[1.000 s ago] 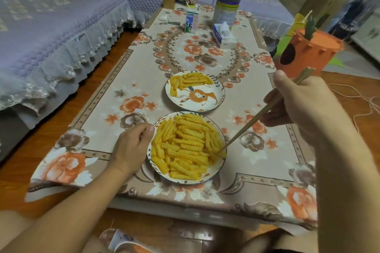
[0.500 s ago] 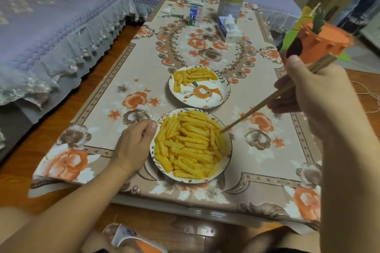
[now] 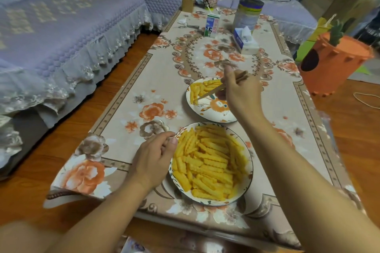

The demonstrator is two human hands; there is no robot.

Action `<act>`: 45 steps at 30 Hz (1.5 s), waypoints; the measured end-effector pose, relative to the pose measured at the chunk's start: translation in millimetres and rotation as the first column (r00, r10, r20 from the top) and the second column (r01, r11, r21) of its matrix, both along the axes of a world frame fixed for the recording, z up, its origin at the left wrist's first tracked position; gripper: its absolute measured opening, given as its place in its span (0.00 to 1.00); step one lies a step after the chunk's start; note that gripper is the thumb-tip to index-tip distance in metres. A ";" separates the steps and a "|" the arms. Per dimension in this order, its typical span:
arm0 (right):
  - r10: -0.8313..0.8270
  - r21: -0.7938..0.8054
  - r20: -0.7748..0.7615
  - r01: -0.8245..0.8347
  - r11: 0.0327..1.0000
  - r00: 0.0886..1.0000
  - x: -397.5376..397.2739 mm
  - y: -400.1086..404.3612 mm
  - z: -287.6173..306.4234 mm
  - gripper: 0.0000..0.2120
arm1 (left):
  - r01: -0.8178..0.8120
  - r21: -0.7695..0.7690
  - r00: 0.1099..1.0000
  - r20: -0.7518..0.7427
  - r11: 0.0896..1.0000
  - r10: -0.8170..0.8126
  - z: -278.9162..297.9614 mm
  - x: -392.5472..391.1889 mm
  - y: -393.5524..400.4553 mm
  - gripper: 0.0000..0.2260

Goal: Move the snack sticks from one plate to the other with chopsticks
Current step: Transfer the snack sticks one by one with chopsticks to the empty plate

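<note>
Both hands are busy at the low table (image 3: 127, 96). On the right, the right hand (image 3: 239, 93) reaches out over the far plate (image 3: 223, 115), fingers curled round a pair of chopsticks (image 3: 216, 90) whose tips point down and left to the plate's near-left part, right at the edge of the small heap of snack sticks (image 3: 202, 87) lying there. Whether a stick is pinched between the tips I cannot tell — the tips sit against the yellow heap and the detail is too fine. On the left, the left hand (image 3: 153, 159) rests at the left rim of the near plate (image 3: 245, 189), thumb and fingers pinching that rim to steady it.

Most of the snack sticks are on the near plate, piled thick across it (image 3: 207, 164); only a few lie on the far plate, along its upper left.

By my reading this is the drop-off end of one carry: the tips are down at the far plate, so the task is early, with most of the pile to go. Next comes easing the chopsticks apart so anything held settles on the heap, then lifting clear and returning to the near plate — coming in low along one stick and pinching it near its middle, so it does not swivel or slip.
</note>
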State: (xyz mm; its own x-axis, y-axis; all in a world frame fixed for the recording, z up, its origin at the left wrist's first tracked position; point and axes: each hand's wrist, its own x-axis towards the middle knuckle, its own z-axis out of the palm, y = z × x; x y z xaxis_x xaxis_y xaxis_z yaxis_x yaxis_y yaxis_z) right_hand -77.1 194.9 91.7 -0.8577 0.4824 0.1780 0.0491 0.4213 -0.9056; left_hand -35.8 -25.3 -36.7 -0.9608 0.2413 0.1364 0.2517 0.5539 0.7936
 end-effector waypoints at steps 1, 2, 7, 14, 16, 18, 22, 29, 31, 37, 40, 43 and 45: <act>0.014 0.016 0.003 -0.014 1.000 1.000 -2.1 -2.3 -2.4 0.25 | 0.000 0.000 1.000 -0.001 1.000 0.000 0.3 0.2 0.0 0.32; 0.018 0.031 0.003 -0.018 0.999 1.000 -3.7 -3.8 -3.9 0.25 | -0.002 0.002 1.000 -0.002 1.000 0.002 1.0 0.6 0.2 0.32; -0.044 0.067 -0.020 0.045 0.997 0.999 -0.5 3.5 -1.6 0.25 | 0.005 -0.001 1.000 -0.003 1.000 -0.005 2.0 1.0 -0.5 0.32; -0.190 -0.088 -0.045 0.185 0.979 0.981 48.0 41.0 30.9 0.25 | -0.004 -0.018 1.000 -0.011 1.000 0.004 1.7 0.9 -0.4 0.33; -0.204 -0.139 -0.038 0.197 0.970 0.978 70.6 49.7 48.1 0.25 | -0.002 -0.033 1.000 -0.021 0.999 0.002 2.0 0.7 -0.3 0.33; -0.193 -0.150 0.014 0.193 0.970 0.981 94.1 55.4 65.2 0.24 | 0.004 -0.039 1.000 -0.027 0.999 -0.005 2.6 1.0 1.0 0.33; -0.131 -0.124 0.186 0.155 0.980 0.974 132.2 59.3 89.2 0.25 | -0.002 -0.010 1.000 -0.028 1.000 0.002 1.9 1.9 1.7 0.32; -0.035 -0.046 0.359 0.055 0.997 0.933 145.2 53.0 71.1 0.28 | -0.004 0.000 1.000 -0.029 1.000 0.004 -0.9 3.7 1.7 0.33; -0.012 -0.048 0.369 0.032 0.998 0.929 144.1 50.8 66.0 0.27 | -0.005 -0.013 0.999 -0.033 1.000 0.004 -0.9 3.3 1.3 0.33; -0.038 -0.009 0.323 0.043 0.999 0.946 146.4 62.3 79.2 0.21 | 0.002 0.001 1.000 -0.022 1.000 -0.002 -2.1 0.9 0.1 0.32; -0.103 -0.019 0.214 0.110 0.994 0.971 139.3 69.0 88.8 0.21 | 0.004 0.024 1.000 -0.012 1.000 -0.004 -2.8 0.9 -0.4 0.32; -0.129 -0.061 0.070 0.133 0.989 0.989 114.1 62.1 80.2 0.19 | 0.007 0.024 1.000 -0.014 1.000 -0.007 -1.9 0.9 0.0 0.33; -0.113 -0.105 0.006 0.113 0.988 0.994 89.2 51.8 62.9 0.18 | 0.013 0.014 1.000 -0.015 1.000 -0.013 -1.0 0.8 0.6 0.34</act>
